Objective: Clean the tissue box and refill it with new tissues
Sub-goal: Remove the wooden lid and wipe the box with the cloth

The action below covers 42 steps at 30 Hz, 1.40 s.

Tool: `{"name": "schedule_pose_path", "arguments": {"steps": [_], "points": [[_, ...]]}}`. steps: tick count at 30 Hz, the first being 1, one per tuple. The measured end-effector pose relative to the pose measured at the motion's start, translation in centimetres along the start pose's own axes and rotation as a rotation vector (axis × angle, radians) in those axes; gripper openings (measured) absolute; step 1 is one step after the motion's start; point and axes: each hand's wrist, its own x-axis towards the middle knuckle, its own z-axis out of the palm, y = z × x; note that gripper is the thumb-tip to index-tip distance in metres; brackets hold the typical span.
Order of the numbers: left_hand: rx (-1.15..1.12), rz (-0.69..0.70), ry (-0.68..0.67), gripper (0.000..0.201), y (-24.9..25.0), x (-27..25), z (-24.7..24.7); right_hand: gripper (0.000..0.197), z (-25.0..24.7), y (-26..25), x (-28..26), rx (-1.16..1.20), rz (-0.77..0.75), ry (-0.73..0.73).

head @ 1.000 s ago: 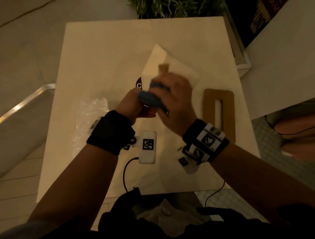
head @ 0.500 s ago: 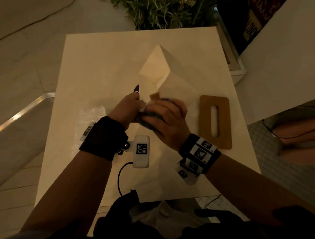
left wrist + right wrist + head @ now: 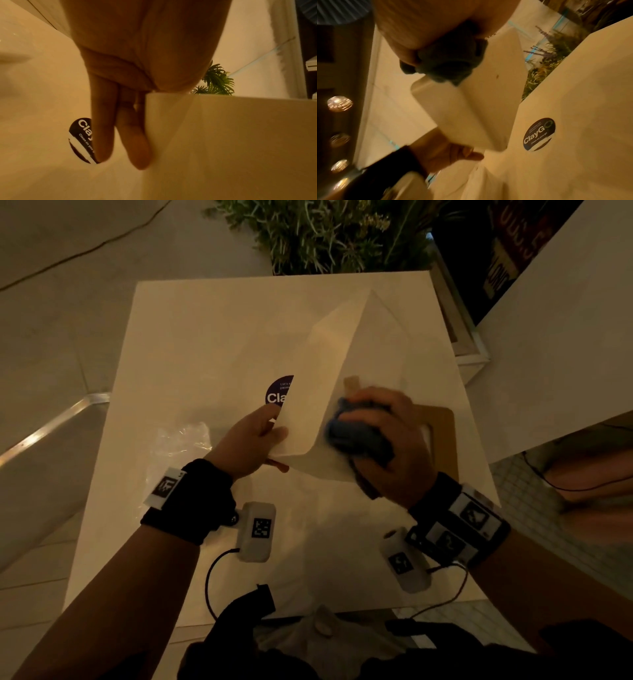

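Between both grips: tissue box (image 3: 346, 392), cloth (image 3: 356, 436) pressed.

On your table (image 3: 205, 344), near the middle, lies a round dark sticker (image 3: 538, 134) reading "ClayGO" in white, with a smaller line beneath it too blurred to read. From your head view the tissue box (image 3: 329, 392) covers all but "Cla".
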Motion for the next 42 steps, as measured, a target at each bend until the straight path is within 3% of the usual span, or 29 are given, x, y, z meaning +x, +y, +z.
{"name": "schedule_pose_path", "arguments": {"steps": [2, 4, 6, 8, 10, 11, 12, 13, 16, 18, 20, 22, 24, 26, 28, 29, 31, 33, 35, 37, 39, 42], "points": [[-0.008, 0.020, -0.078, 0.019, -0.2, -0.4, -0.4, 0.022, -0.2, 2.8, 0.6, 0.028, 0.183, 0.120], [-0.013, 0.012, -0.115, 0.021, -0.4, -0.8, -0.5, 0.016, -0.9, 4.6, 1.5, 0.117, 0.512, 0.311], [0.005, 0.008, -0.105, 0.020, -0.8, -0.9, -0.5, 0.022, -0.8, 4.2, 1.4, 0.071, 0.607, 0.366], [0.106, 0.032, -0.058, 0.017, -1.2, -0.6, -0.6, 0.035, 0.2, 1.6, 1.0, -0.063, 0.404, 0.263], [0.295, 0.072, -0.026, 0.016, -1.4, -0.4, -0.9, 0.035, 1.0, -0.5, 0.4, -0.122, 0.041, 0.085], [0.335, 0.082, -0.029, 0.016, -1.5, -0.5, -1.1, 0.032, 1.1, -0.7, 0.1, -0.137, -0.051, 0.053], [0.329, 0.087, -0.043, 0.017, -1.5, -0.6, -1.3, 0.031, 0.9, -0.3, 0.2, -0.139, -0.047, 0.083], [0.319, 0.088, -0.058, 0.018, -1.5, -0.7, -1.5, 0.032, 0.5, 0.5, 0.3, -0.117, 0.044, 0.156], [0.425, 0.110, -0.039, 0.014, -1.5, -0.9, -2.2, 0.047, -2.0, 2.9, 1.5, 0.099, 0.637, 0.354], [0.580, 0.120, -0.024, 0.015, -1.6, -0.7, -2.8, 0.070, -3.7, 4.3, 2.3, 0.381, 0.931, 0.275], [0.687, 0.132, -0.013, 0.020, -1.4, -0.4, -3.2, 0.084, -4.7, 5.1, 2.8, 0.663, 1.012, 0.132], [0.749, 0.151, 0.027, 0.025, -0.7, -0.2, -3.6, 0.078, -4.8, 5.0, 2.5, 0.772, 1.017, 0.050], [0.780, 0.153, 0.097, 0.027, -0.1, 0.2, -3.9, 0.079, -4.2, 4.8, 1.8, 0.769, 1.031, 0.074], [0.749, 0.121, 0.191, 0.027, 0.1, 0.5, -3.9, 0.091, -3.5, 4.5, 0.8, 0.701, 1.065, 0.196], [0.599, 0.068, 0.313, 0.035, -0.1, 0.7, -3.8, 0.094, -3.1, 4.2, 0.0, 0.612, 1.045, 0.306], [0.406, 0.035, 0.374, 0.044, -0.3, 0.7, -3.7, 0.089, -3.0, 4.1, -0.3, 0.607, 1.018, 0.363], [-0.187, -0.102, 0.420, 0.071, -0.7, -0.1, -3.1, 0.070, -2.7, 3.4, -0.7, 0.622, 0.970, 0.487], [-0.628, -0.265, 0.331, 0.108, -1.4, -1.6, -1.6, 0.056, -1.9, 2.2, -0.7, 0.623, 0.944, 0.581], [-0.853, -0.331, 0.167, 0.135, -1.6, -2.8, 0.8, 0.050, -0.8, 0.8, -0.5, 0.669, 0.911, 0.637], [-0.959, -0.280, 0.092, 0.132, -1.4, -2.7, 2.9, 0.042, 0.4, -0.4, -0.5, 0.631, 0.870, 0.613], [-1.043, -0.219, 0.155, 0.120, -0.9, -2.0, 4.0, 0.037, 1.5, -1.6, -0.5, 0.553, 0.829, 0.595], [-1.158, -0.181, 0.268, 0.101, -0.3, -1.3, 4.2, 0.053, 2.3, -2.4, -1.0, 0.493, 0.792, 0.563]]}}
